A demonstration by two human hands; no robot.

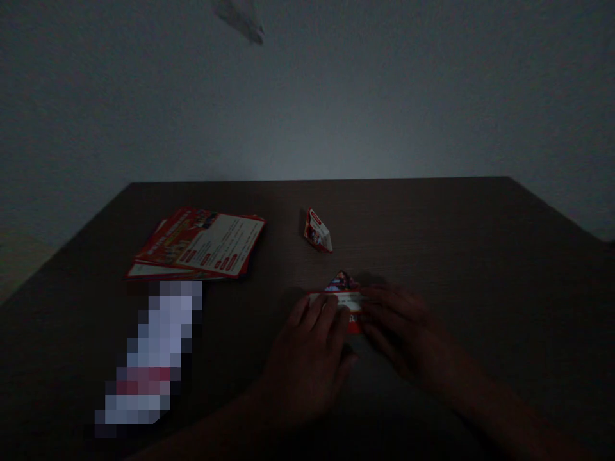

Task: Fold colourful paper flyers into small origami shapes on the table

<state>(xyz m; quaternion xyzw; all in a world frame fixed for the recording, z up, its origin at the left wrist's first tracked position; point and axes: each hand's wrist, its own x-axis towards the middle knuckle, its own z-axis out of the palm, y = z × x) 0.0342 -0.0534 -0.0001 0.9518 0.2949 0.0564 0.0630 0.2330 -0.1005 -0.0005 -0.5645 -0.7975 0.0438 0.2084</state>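
Note:
A partly folded printed leaflet [354,301], red and white with a dark pictured peak at its far side, lies on the table in front of me. My left hand [312,352] rests over its left part, fingers stretched out and spread on the paper, the thumb off to the right. From the other side my right hand [408,326] touches the right end, its fingers straight and lying along the paper. Both hands cover much of the leaflet. Beyond it stands a small folded paper piece [318,232] with the same red and white print.
On the left lies a loose stack of red and white leaflets [206,243]. Nearer me is a long pale object [154,346], blurred by pixelation. The dark wooden table [432,218] ends at a plain wall [365,89], which has a greyish mark or scrap [240,20] high up. Light is dim.

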